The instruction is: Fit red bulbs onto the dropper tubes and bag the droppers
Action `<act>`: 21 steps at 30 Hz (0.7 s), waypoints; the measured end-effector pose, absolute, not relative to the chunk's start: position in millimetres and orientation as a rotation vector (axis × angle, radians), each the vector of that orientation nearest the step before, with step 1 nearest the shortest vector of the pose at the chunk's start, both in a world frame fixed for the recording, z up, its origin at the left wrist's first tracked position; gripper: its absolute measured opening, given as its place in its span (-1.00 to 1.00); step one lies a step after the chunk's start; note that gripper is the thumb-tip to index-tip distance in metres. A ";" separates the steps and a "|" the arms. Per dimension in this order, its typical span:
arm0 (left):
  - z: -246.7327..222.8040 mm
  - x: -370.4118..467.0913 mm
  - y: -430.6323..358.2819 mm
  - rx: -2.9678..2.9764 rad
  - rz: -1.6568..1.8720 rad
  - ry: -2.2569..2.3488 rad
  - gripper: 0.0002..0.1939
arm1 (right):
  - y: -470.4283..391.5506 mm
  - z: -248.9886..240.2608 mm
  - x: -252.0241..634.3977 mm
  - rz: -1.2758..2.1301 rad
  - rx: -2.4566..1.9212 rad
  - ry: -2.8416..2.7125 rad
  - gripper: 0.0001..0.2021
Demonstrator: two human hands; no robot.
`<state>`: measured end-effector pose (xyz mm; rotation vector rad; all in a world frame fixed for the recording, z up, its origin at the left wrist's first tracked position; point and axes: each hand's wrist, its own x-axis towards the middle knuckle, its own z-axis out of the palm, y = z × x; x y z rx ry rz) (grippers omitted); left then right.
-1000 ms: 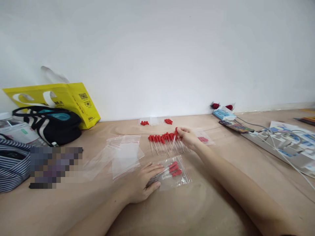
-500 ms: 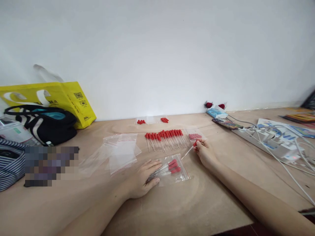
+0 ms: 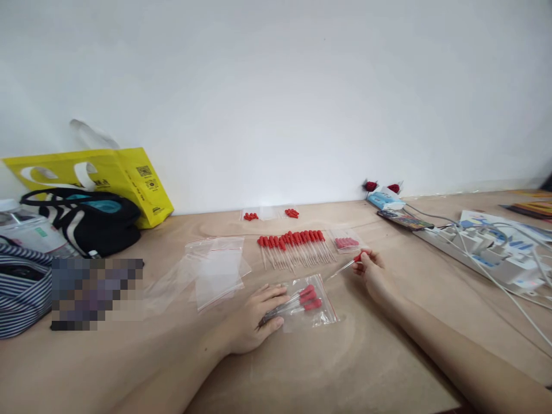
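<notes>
My right hand point(image 3: 374, 277) pinches a glass dropper point(image 3: 345, 267) by its red rubber bulb, the thin tip pointing left toward the open end of a clear zip-lock bag point(image 3: 330, 310). Under my left hand point(image 3: 261, 316) lies the other end of that bag, with the thumb and fingers closed around it. Several droppers point(image 3: 309, 296) with red bulbs are inside the bag. Behind it, a row of droppers point(image 3: 293, 244) rests side by side on the table, bulbs toward the wall. A small bag of red bulbs point(image 3: 346, 241) sits just beyond my right hand.
Empty zip-lock bags point(image 3: 218, 270) are spread left of the row. By the wall are loose-looking red bulbs point(image 3: 250, 216) on clear plastic. A yellow bag point(image 3: 155, 195) and black pouch point(image 3: 116, 215) stand at left. Power strips point(image 3: 483, 247) with cables occupy the right side.
My right hand has shifted a little to the right with the dropper, away from the bag. My left hand stays on the bag. The view has moved slightly.
</notes>
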<state>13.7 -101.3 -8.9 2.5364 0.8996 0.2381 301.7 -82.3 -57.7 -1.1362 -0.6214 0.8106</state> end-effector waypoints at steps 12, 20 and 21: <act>-8.5 14.0 -100.3 2.539 0.292 0.878 -0.61 | -87.0 -62.0 283.6 0.903 -1.115 -0.690 -0.71; -8.6 12.9 -99.7 2.533 0.275 0.866 -0.60 | -91.3 -61.9 272.8 1.097 -1.063 -0.742 -0.62; -9.0 12.9 -99.6 2.531 0.295 0.863 -0.59 | -91.5 -62.0 273.0 1.102 -1.064 -0.751 -0.62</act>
